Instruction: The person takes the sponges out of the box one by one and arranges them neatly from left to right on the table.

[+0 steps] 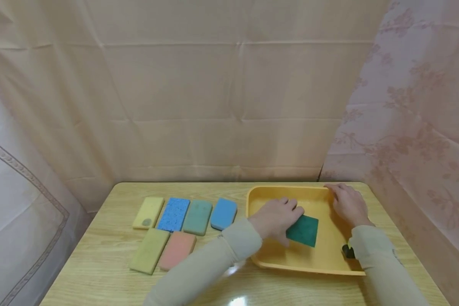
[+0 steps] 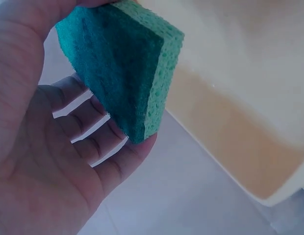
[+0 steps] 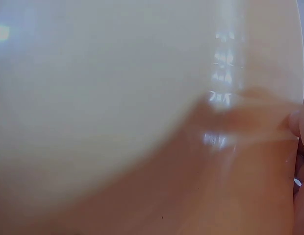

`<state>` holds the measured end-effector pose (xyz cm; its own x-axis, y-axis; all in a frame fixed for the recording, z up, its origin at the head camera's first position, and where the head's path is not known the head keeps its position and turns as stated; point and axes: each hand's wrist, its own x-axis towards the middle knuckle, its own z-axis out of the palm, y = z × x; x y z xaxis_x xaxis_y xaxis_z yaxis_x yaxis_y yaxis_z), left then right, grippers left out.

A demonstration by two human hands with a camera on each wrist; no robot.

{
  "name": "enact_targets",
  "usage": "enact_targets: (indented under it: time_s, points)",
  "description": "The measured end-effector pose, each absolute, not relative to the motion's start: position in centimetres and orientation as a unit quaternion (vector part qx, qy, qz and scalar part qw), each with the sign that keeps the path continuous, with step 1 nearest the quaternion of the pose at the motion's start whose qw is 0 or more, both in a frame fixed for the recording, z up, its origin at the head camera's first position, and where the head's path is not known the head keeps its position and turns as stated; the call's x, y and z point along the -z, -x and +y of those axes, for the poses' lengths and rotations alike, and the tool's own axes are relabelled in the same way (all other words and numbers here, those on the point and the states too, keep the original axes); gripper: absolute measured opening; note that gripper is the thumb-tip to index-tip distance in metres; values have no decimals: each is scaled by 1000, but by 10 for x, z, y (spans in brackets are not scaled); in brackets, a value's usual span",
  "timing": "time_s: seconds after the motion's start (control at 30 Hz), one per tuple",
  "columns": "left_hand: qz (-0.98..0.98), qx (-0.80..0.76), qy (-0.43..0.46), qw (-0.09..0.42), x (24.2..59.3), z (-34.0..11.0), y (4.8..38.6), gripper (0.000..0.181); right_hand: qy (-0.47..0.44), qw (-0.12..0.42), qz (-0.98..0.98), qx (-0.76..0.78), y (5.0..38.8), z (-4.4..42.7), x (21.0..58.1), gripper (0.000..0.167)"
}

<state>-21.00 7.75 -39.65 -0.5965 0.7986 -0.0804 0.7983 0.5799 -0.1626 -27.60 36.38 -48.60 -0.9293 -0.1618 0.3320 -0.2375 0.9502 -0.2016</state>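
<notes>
My left hand (image 1: 277, 219) holds a green scouring sponge (image 1: 303, 230) over the inside of a yellow tray (image 1: 329, 255). In the left wrist view, the sponge (image 2: 113, 68) has a dark scouring side and a lighter porous layer, with thumb and fingers at its edges. At the tray's back right, my right hand (image 1: 349, 205) grips the rim. Only part of that hand (image 3: 303, 132) shows in the right wrist view, at the tray wall (image 3: 260, 171).
Left of the tray lie a spotted yellow sponge (image 1: 148, 212), a speckled blue one (image 1: 174, 214), a grey-green one (image 1: 197, 217), a plain blue one (image 1: 223, 213), an olive-yellow one (image 1: 149, 250) and a pink one (image 1: 177, 250). Curtains hang behind the wooden table (image 1: 99, 263).
</notes>
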Motion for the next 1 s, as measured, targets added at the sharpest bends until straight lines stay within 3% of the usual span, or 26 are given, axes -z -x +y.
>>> enact_targets:
  time_s: [0.57, 1.0]
  points:
    - [-901, -49, 428, 52, 379, 43, 203, 85, -104, 163, -974, -119, 272, 365, 485, 43]
    - [-904, -8, 420, 84, 386, 21, 203, 84, -131, 195, -964, -125, 272, 368, 487, 43]
